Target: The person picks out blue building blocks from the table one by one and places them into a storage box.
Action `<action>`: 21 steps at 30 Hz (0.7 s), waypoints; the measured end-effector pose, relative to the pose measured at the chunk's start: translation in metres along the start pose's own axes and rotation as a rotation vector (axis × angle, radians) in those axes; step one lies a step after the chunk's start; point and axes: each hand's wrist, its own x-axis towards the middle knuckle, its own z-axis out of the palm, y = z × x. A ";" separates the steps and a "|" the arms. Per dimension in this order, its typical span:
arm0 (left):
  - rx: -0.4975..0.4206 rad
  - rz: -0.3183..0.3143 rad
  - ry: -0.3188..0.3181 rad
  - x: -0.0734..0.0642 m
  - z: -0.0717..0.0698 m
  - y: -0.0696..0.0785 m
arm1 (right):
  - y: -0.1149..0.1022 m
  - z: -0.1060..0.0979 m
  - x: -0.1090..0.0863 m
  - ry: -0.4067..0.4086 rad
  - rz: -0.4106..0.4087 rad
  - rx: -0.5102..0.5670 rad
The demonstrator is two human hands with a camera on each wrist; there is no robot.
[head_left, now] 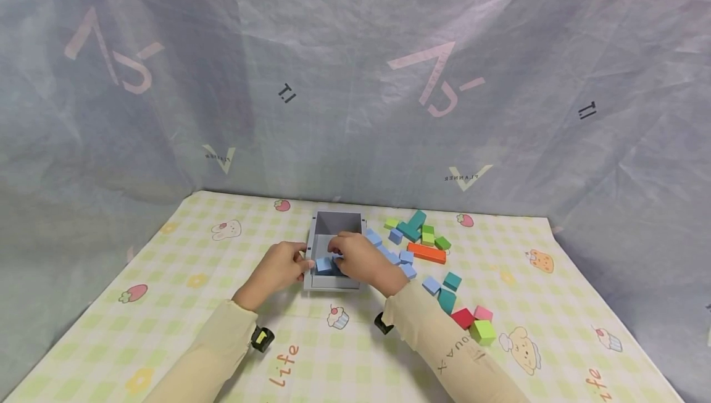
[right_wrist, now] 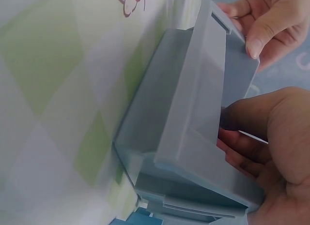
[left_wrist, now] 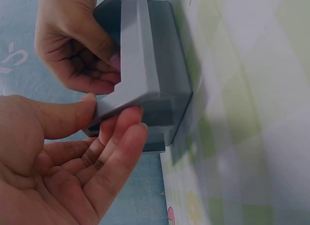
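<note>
A grey open-topped plastic box (head_left: 336, 283) stands on the table in front of me. My left hand (head_left: 282, 265) pinches the box's left rim between thumb and fingers; the left wrist view shows the thumb (left_wrist: 68, 119) on top of the rim and the fingers under it. My right hand (head_left: 360, 257) reaches over the box's right side with curled fingers inside it. Its fingertips are close by the light blue blocks (head_left: 323, 265) on the box floor. The box wall hides those fingertips in both wrist views, so I cannot tell whether they grip a block.
Right of the box lie several loose light blue blocks (head_left: 406, 257), teal blocks (head_left: 412, 228), green blocks (head_left: 428, 237) and a long orange block (head_left: 426, 253). Closer to my right sleeve are a red block (head_left: 462, 318), a pink block (head_left: 483, 313) and a lime block (head_left: 482, 332). A grey curtain hangs behind the table.
</note>
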 end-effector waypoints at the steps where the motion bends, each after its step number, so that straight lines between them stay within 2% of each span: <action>1: 0.001 0.001 0.001 0.000 0.000 0.000 | 0.000 0.000 0.000 0.000 0.000 0.008; 6: 0.005 0.011 0.004 0.000 0.001 -0.001 | 0.002 0.000 -0.001 0.011 -0.016 0.072; 12: 0.005 0.008 -0.002 -0.001 0.001 -0.001 | 0.005 -0.003 -0.004 0.045 -0.075 0.167; 16: -0.003 0.003 -0.006 -0.002 0.000 0.000 | 0.006 -0.009 -0.008 0.062 -0.099 0.248; 21: -0.009 -0.009 -0.006 -0.001 0.000 0.000 | 0.007 -0.024 -0.017 0.090 -0.085 0.301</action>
